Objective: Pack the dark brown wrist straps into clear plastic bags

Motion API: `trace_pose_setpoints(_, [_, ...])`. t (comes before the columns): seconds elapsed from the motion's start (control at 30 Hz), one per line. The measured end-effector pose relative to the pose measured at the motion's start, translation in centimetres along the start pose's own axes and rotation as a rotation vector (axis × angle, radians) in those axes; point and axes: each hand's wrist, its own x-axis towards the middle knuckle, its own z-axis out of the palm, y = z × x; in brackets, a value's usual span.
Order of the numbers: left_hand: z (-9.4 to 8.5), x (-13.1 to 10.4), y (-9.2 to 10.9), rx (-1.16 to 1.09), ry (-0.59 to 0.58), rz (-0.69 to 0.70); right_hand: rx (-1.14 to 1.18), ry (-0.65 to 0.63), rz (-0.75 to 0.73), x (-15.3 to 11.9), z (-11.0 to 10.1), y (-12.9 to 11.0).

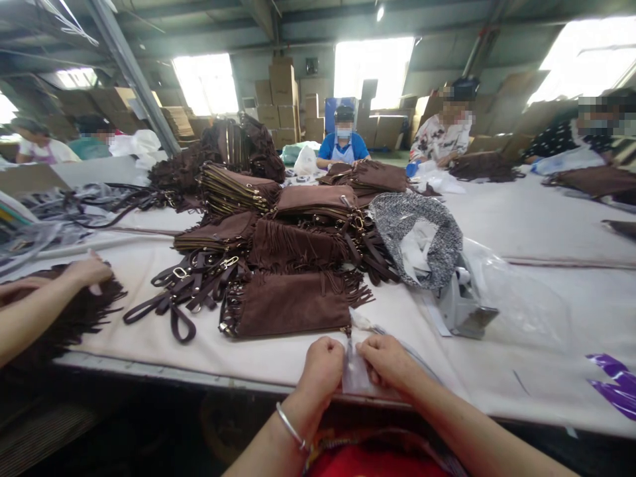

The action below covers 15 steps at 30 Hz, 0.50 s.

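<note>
Both of my hands are closed at the table's front edge. My left hand [322, 364], with a silver bangle on its wrist, grips the left side of a small clear plastic bag [354, 377]. On the bag's other side, my right hand [386, 360] pinches its edge. Just beyond them lies a flat brown fringed pouch [295, 305]; its right corner, with a small dark pull, reaches the top of the bag. Whether the pull goes into the bag, I cannot tell. A crumpled piece of clear wrap [362, 320] rests beside that corner.
Behind the pouch are stacked brown pouches [313, 199] and a heap of wrist straps [191, 285]. To the right are a tape dispenser [464, 308], a grey speckled cloth [397, 212] and purple film [616, 384]. A co-worker's hand [92, 270] touches brown fringe at left. Several people sit beyond.
</note>
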Motion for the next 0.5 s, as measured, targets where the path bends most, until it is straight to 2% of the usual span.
trace_pose_setpoints(0.13, [0.4, 0.6, 0.9, -0.074, 0.054, -0.037, -0.007, 0.031, 0.031, 0.8, -0.1, -0.4])
trace_pose_setpoints(0.2, [0.5, 0.8, 1.1, -0.113, 0.033, -0.072, -0.022, 0.053, 0.028, 1.4, -0.2, -0.8])
trace_pose_setpoints(0.37, [0.8, 0.2, 1.4, -0.254, -0.169, -0.212, -0.071, 0.115, 0.012, 3.0, -0.2, -1.5])
trace_pose_setpoints(0.5, [0.6, -0.3, 1.8, -0.345, -0.269, -0.315, -0.098, 0.113, 0.008, 4.1, 0.1, -1.5])
